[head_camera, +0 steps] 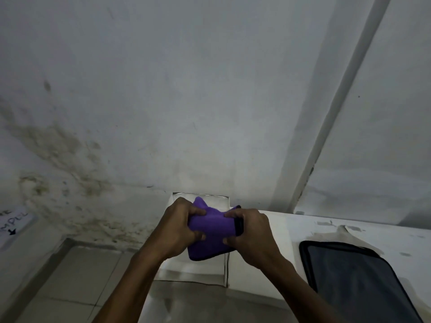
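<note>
Handwritten label (14, 226) on the wall at 9 o'clock. Left hand (179, 227), fingers curled, pinches the purple cloth (212, 231) at its 9 o'clock edge. The cloth is held over a clear box (200, 269). Right hand (249, 231), fingers curled, grips its 3 o'clock edge. Black pouch (349, 271) lies on the worktop (303, 227) at 4 o'clock.

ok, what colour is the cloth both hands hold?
Purple cloth, with dark trim along its lower edge; the head view shows it best.

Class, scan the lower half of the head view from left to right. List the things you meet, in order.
handwritten paper note → left hand → purple cloth → right hand → black case
</note>
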Demonstrator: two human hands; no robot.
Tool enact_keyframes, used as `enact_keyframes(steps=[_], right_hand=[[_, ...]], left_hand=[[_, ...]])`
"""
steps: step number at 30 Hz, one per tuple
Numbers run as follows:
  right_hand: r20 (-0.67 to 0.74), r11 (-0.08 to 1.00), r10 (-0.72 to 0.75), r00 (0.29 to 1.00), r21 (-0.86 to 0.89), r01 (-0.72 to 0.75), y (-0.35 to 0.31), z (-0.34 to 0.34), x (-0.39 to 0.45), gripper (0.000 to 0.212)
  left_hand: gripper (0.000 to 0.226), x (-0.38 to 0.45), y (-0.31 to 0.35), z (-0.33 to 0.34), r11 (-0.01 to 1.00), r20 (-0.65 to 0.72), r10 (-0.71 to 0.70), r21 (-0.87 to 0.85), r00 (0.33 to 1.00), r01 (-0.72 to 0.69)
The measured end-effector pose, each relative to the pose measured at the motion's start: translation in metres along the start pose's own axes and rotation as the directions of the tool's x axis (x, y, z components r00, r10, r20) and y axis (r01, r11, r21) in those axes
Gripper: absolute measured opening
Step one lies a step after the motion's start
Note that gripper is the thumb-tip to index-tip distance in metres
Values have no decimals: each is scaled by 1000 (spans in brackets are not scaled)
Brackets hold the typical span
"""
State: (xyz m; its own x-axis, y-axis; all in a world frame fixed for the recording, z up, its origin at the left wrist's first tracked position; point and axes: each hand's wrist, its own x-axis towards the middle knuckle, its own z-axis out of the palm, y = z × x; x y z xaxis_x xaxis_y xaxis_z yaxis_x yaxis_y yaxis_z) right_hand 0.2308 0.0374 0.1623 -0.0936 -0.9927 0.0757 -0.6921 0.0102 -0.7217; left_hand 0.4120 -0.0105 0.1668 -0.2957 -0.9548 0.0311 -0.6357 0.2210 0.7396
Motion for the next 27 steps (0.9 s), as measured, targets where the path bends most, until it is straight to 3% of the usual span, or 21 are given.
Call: enact_keyframes(steps=[5,9,11,14,18,20,23,27], right_hand=[[-17,993,-6,1000,-118,4,-3,13,5,28],[-28,994,-9,1000,-110,6,-3,22,10,28],[-8,998,13,1000,58,-13,1,24,15,29],[133,899,75,988,419,-124,-2,28,25,22],[227,652,251,941,679,-338,-3,49,37,21],[275,587,370,888,672,-452,5,67,43,24],[312,569,475,823,604,-558,22,93,48,32],[410,638,510,756,409,-652,41,121,53,33]], left_hand=[[32,4,-9,-13,996,107,63,53,992,-69],[15,8,-25,-17,996,125,95,-12,988,-94],[14,10,-35,-18,973,128,46,-230,991,-16],[17,14,-48,-16,799,160,-44,-587,986,131],[19,23,-70,8,635,84,-264,-734,961,239],[25,28,-86,23,546,90,-417,-771,904,329],[39,29,-107,40,445,236,-522,-744,819,498],[55,28,-136,53,487,368,-539,-598,758,637]])
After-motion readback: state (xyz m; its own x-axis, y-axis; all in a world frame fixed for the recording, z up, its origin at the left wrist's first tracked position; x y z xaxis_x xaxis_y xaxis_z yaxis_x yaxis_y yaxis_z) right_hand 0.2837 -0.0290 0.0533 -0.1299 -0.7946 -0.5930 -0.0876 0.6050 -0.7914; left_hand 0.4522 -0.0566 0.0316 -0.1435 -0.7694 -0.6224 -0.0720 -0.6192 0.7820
